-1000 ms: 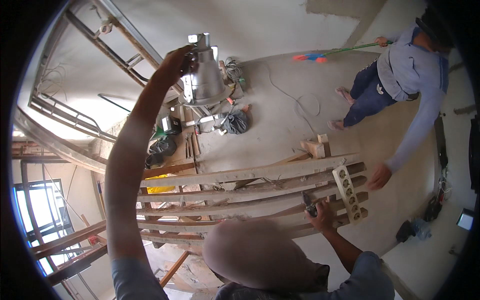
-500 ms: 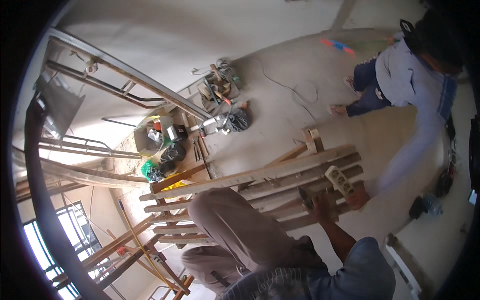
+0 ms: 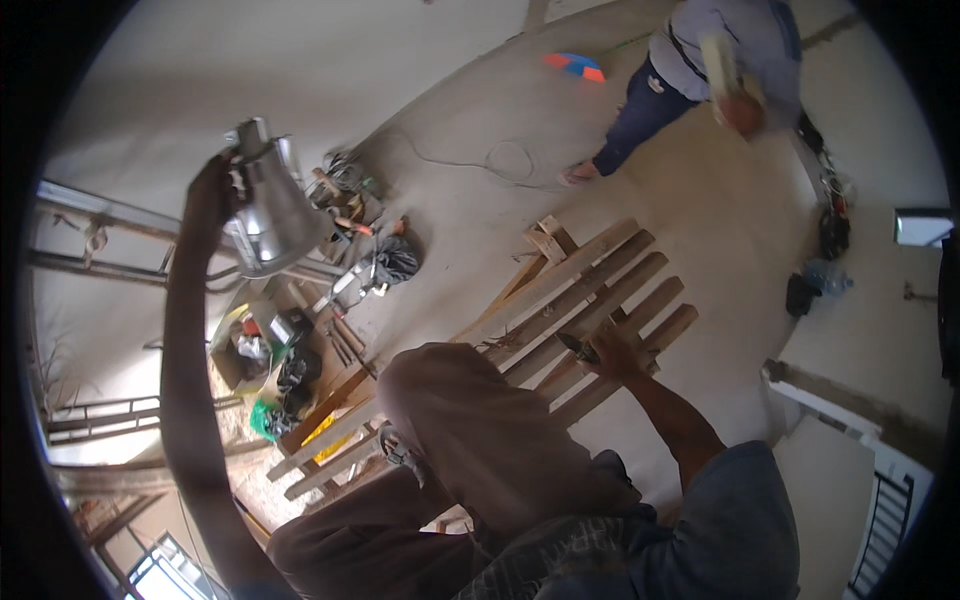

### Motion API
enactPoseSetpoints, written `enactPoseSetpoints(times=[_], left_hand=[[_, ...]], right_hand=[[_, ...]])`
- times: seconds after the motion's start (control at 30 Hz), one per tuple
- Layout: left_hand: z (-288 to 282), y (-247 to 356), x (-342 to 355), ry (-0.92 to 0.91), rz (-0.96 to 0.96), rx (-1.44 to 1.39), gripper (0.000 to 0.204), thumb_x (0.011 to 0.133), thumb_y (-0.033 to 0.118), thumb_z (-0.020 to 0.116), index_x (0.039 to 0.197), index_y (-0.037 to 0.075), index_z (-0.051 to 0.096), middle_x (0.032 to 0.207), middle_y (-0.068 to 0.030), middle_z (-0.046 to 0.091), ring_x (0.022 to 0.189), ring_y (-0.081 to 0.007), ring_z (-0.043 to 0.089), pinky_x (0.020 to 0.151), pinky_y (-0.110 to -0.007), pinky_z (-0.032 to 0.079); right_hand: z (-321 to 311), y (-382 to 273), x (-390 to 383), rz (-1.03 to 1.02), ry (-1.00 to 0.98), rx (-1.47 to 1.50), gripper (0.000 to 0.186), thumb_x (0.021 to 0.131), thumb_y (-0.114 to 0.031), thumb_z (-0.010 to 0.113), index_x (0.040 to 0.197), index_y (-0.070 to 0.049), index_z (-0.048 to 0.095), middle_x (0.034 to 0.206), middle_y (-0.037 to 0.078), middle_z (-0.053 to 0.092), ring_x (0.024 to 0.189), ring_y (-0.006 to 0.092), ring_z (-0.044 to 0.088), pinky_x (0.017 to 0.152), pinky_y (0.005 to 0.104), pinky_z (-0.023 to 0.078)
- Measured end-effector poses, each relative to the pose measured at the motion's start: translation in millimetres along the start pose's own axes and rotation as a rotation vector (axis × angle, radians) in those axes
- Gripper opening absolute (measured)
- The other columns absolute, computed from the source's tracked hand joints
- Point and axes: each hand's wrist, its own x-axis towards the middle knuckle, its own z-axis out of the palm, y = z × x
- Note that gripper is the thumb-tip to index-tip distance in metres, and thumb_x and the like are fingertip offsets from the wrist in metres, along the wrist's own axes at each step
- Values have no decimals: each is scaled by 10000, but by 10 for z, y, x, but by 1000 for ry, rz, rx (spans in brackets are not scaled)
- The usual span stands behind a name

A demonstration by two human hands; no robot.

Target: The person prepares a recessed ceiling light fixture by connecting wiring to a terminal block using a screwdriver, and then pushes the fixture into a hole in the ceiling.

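A: Head view. Left hand (image 3: 212, 195) is reaching up at the far left, fingers wrapping the narrow top of a shiny metal cone-shaped shade (image 3: 268, 212). The shade is hanging in the air, wide mouth facing down, near the grey scaffold rails (image 3: 110, 215).

B: And the right hand (image 3: 612, 352)?

A: Lying on the wooden slat platform (image 3: 590, 300), right of centre, closed on a small dark tool (image 3: 578, 347); what kind, I cannot tell. The person's bent knee (image 3: 455, 420) is sitting between the two arms.

B: How is the shade looking?

A: Bright, smooth, reflecting light along one side, with a dull grey fitting at the top. No dents showing.

B: Risks?

A: My judgement: the grip is only on the narrow neck, so the smooth metal could be slipping out and dropping onto the clutter of tools and bags (image 3: 330, 290) below. Leaning left on loose slats could also be shifting the platform. Another person (image 3: 700, 70) is standing at the far right, well apart.
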Motion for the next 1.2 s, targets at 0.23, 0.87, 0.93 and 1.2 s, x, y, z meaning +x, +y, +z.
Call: enactPoseSetpoints(times=[0.23,0.87,0.93,1.2], left_hand=[[270,-332,-101,-474,-76,-230,230,994,324,475,1034,124,581,814,-2,591,744,-126,586,805,-348,513],[1239,2242,-2676,-655,-177,-314,520,1003,155,411,1471,26,222,967,-119,613,858,-165,574,791,-303,461],[1318,2520,-2932,-735,-256,-379,537,1012,167,439,1482,65,202,1078,-172,624,948,-215,608,855,-354,495],[1675,3686,-3619,-795,-423,-255,578,993,91,472,1474,83,152,1258,-277,551,1119,-338,600,940,-474,531]], right_hand=[[-56,-293,-70,141,158,-79,588,706,-506,768,1095,-97,603,1122,159,576,1091,369,547,909,506,465],[-170,-3327,-2870,937,-485,805,681,889,-625,455,1009,0,696,975,242,684,906,392,669,801,478,513],[-631,-3858,-3080,980,-349,1038,644,896,-597,476,999,-1,697,955,237,686,892,380,674,785,464,517],[-3744,-4682,-2810,775,635,1021,272,876,-285,663,968,-30,687,862,147,695,796,251,683,730,342,531]])
